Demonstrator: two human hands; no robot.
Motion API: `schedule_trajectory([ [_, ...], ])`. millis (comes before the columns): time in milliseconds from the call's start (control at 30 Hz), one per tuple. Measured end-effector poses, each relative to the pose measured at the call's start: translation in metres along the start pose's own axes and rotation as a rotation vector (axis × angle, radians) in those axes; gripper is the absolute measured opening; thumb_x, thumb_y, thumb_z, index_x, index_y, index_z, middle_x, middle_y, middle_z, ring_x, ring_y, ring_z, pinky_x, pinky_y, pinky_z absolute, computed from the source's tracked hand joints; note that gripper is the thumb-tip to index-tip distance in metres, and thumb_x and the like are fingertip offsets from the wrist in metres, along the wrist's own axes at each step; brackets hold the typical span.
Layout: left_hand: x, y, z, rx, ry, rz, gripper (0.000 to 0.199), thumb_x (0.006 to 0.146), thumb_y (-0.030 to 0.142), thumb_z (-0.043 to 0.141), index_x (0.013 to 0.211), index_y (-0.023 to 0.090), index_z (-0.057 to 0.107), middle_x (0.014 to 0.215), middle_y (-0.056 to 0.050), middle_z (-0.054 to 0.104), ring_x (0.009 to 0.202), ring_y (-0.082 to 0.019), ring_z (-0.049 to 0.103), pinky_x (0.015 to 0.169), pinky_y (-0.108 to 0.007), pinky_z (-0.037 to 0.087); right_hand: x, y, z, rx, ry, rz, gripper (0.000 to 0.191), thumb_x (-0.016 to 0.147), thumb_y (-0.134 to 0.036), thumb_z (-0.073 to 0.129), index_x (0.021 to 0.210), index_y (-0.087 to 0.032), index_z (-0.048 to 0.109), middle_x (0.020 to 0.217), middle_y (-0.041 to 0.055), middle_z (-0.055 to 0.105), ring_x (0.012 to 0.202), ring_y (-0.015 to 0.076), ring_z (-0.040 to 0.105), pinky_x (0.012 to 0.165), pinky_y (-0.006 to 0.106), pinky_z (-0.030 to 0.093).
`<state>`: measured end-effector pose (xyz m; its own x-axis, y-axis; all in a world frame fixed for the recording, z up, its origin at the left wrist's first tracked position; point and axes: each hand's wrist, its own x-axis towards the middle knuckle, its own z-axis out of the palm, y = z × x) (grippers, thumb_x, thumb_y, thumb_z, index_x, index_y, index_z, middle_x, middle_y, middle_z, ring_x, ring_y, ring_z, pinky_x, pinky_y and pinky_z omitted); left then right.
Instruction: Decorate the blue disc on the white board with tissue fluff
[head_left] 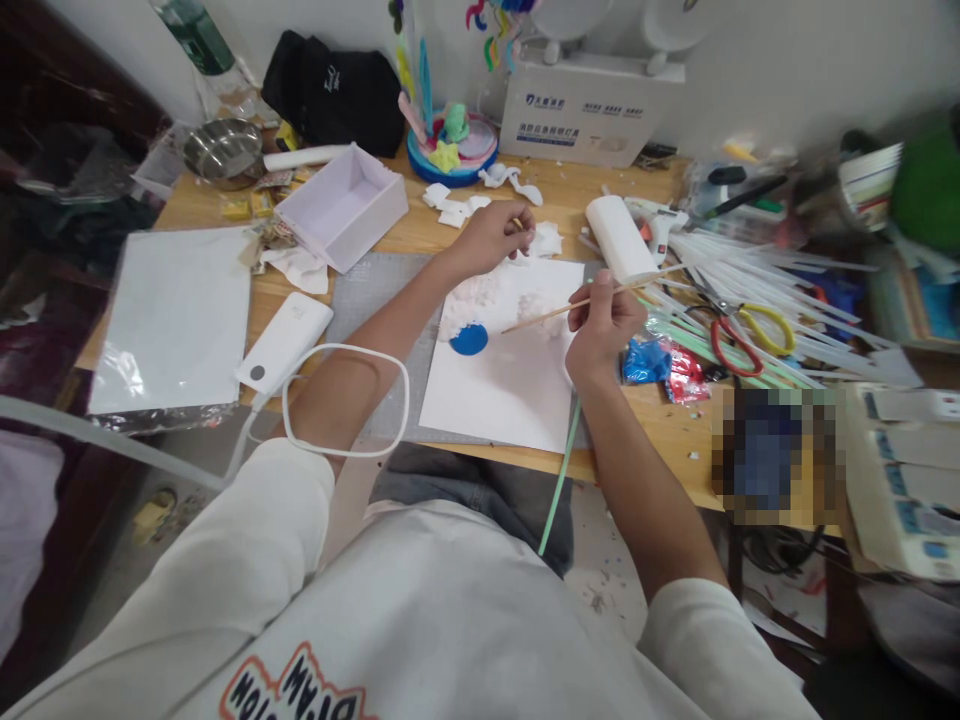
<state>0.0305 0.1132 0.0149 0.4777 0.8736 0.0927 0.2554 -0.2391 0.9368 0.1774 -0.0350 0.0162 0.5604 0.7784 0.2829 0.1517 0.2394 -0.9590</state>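
Note:
A thin wooden stick (540, 317) is pinched in my right hand (606, 318), its pointed end over the white sheet (499, 395). On the sheet's left part lies a round blue patch (469, 339), with pale, crumbly material (470, 298) around its upper side. More pale material (534, 307) lies nearer my right hand. My left hand (501, 236) hovers above the sheet's far edge, fingers curled together; whatever they may hold is too small to make out. Crumpled white pieces (546, 240) lie just beyond it.
A grey cutting mat (367, 290) lies under the sheet. At left are a lilac box (343, 208), a white power bank (285, 340) and a looped white cable (409, 400). Scissors (739, 340), white sticks (787, 290) and a white roll (619, 238) lie at right.

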Motion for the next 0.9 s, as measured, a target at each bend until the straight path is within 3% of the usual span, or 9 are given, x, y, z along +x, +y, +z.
schedule_trajectory([
  [133, 0.009, -0.007, -0.004, 0.111, 0.080, 0.016, 0.009, 0.087, 0.015, 0.070, 0.079, 0.020, 0.068, 0.077, -0.001, 0.071, 0.073, -0.014, 0.061, 0.072, -0.029, 0.048, 0.000, 0.002, 0.000, 0.008, -0.005, 0.001, 0.065, 0.088, -0.080, 0.057, 0.056, -0.022, 0.057, 0.045, -0.0059, 0.044, 0.039, 0.0060, 0.037, 0.042, 0.024, 0.028],
  [267, 0.014, -0.009, -0.008, 0.222, 0.154, -0.060, 0.010, 0.081, 0.019, 0.075, 0.074, 0.023, 0.070, 0.074, 0.000, 0.072, 0.084, -0.019, 0.062, 0.075, -0.032, 0.049, 0.000, 0.004, -0.001, -0.035, -0.019, 0.010, 0.065, 0.090, -0.079, 0.055, 0.058, -0.022, 0.057, 0.046, -0.0060, 0.044, 0.040, 0.0063, 0.038, 0.044, 0.025, 0.030],
  [400, 0.017, -0.010, -0.009, 0.284, 0.314, -0.045, 0.019, 0.079, 0.014, 0.076, 0.064, 0.022, 0.068, 0.082, -0.002, 0.073, 0.095, -0.020, 0.062, 0.086, -0.034, 0.051, 0.000, 0.003, -0.002, -0.061, -0.030, 0.015, 0.066, 0.091, -0.079, 0.052, 0.059, -0.022, 0.059, 0.045, -0.0066, 0.041, 0.040, 0.0064, 0.039, 0.045, 0.025, 0.031],
  [467, 0.017, -0.011, -0.009, 0.220, 0.366, -0.041, 0.019, 0.083, 0.014, 0.074, 0.066, 0.021, 0.068, 0.084, -0.002, 0.073, 0.096, -0.021, 0.064, 0.088, -0.036, 0.052, 0.000, 0.003, -0.003, -0.049, -0.035, 0.009, 0.065, 0.091, -0.078, 0.053, 0.059, -0.021, 0.059, 0.045, -0.0066, 0.042, 0.040, 0.0063, 0.039, 0.045, 0.025, 0.031],
  [600, 0.012, -0.003, -0.010, -0.025, 0.342, -0.155, 0.017, 0.091, 0.022, 0.071, 0.075, 0.024, 0.068, 0.077, 0.002, 0.073, 0.088, -0.019, 0.064, 0.077, -0.037, 0.051, 0.000, 0.002, -0.002, -0.046, -0.030, 0.006, 0.065, 0.090, -0.079, 0.054, 0.059, -0.022, 0.059, 0.044, -0.0066, 0.042, 0.040, 0.0061, 0.038, 0.045, 0.025, 0.031],
  [733, -0.011, 0.016, -0.018, -0.163, 0.295, -0.141, 0.022, 0.096, 0.016, 0.066, 0.075, 0.023, 0.065, 0.078, 0.001, 0.075, 0.074, -0.013, 0.059, 0.072, -0.034, 0.050, 0.000, 0.002, -0.001, -0.027, -0.008, 0.010, 0.067, 0.089, -0.081, 0.053, 0.059, -0.022, 0.058, 0.045, -0.0060, 0.043, 0.039, 0.0064, 0.039, 0.043, 0.025, 0.030],
  [800, -0.034, 0.023, -0.025, -0.158, 0.269, -0.118, 0.018, 0.094, 0.012, 0.068, 0.078, 0.020, 0.069, 0.077, 0.000, 0.074, 0.072, -0.011, 0.059, 0.072, -0.031, 0.050, 0.000, 0.001, -0.002, 0.004, -0.004, 0.010, 0.067, 0.089, -0.082, 0.053, 0.059, -0.022, 0.058, 0.045, -0.0059, 0.043, 0.039, 0.0062, 0.038, 0.042, 0.024, 0.029],
  [900, -0.078, 0.030, -0.038, -0.091, 0.214, -0.117, 0.009, 0.088, 0.021, 0.077, 0.081, 0.018, 0.073, 0.077, -0.003, 0.074, 0.073, -0.014, 0.063, 0.070, -0.030, 0.051, -0.003, -0.005, -0.002, 0.040, -0.072, 0.009, 0.066, 0.089, -0.080, 0.055, 0.060, -0.022, 0.061, 0.046, -0.0056, 0.046, 0.039, 0.0065, 0.041, 0.042, 0.025, 0.031],
])
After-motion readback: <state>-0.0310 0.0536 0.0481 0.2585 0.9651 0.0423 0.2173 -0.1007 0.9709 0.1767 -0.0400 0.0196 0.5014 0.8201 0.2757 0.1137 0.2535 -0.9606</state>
